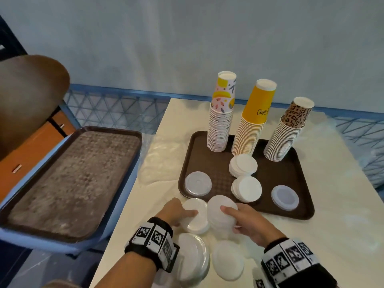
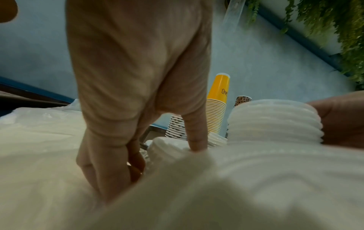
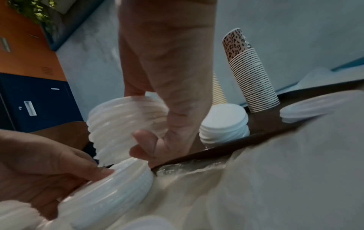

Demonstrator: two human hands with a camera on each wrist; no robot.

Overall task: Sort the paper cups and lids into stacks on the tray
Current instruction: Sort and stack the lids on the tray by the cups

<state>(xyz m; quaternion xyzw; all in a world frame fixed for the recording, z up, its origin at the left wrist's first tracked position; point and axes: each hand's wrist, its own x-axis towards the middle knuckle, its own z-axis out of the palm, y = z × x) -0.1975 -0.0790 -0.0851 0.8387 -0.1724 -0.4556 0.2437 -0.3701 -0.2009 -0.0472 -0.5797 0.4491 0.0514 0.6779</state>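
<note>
Right hand gripping a translucent lid stack just off the near rim of the brown tray, fingers curled round it, stack axis tilted off vertical. Left hand holding a second lid stack on the tabletop, fingers wrapped about its side. On the tray: three inverted cup stacks upright along the far edge, four lid piles flat in front.

Pale blue wall behind a cream table. Blue lattice fence along the wall base. Orange cabinet at left, dark blue drawers below. Green plants hang overhead. Dim, even light.
</note>
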